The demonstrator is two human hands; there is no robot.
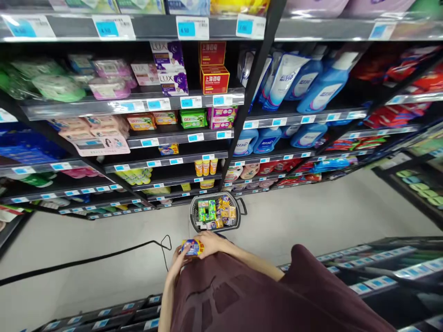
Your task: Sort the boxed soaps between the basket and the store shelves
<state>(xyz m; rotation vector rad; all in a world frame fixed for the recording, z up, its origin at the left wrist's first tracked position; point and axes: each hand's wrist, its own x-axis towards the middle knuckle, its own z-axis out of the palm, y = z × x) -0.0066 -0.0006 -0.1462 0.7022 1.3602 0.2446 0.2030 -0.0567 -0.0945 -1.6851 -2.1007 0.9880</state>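
Low in the middle of the view, both hands hold one small packet printed in blue, yellow and red. My left hand grips its left side with curled fingers. My right hand covers its right end, fingers wrapped over it. Just beyond the hands a grey shopping basket stands on the floor, filled with several green and yellow packets. My dark red shirt hides the lower arms.
Black store shelves run across the far side with soap boxes, red boxes and blue detergent bottles. A black cable trails over the pale floor at left. Another shelf edge lies at lower right.
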